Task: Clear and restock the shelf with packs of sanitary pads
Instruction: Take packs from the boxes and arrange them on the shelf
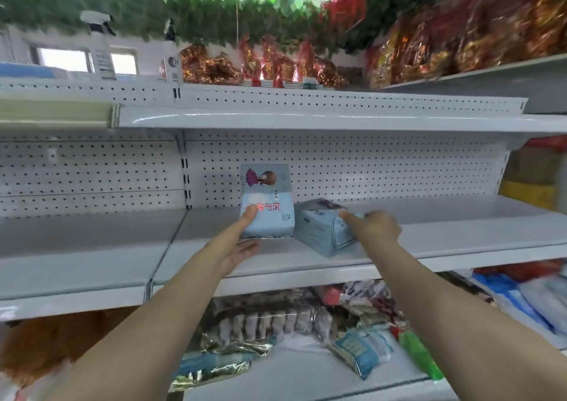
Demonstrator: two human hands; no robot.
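Two light blue packs of sanitary pads are at the middle of a white metal shelf. The left pack stands upright, a cartoon figure printed on its top half. My left hand holds it from below, thumb pressed on its front and fingers under its base. The right pack lies tilted on the shelf board. My right hand grips it from the right side, with one finger stretched over its top. The two packs almost touch.
A perforated white back panel closes the shelf behind the packs. Another white shelf board hangs above. The shelf below carries several loose bagged goods. Red and gold packets and spray bottles stand on top.
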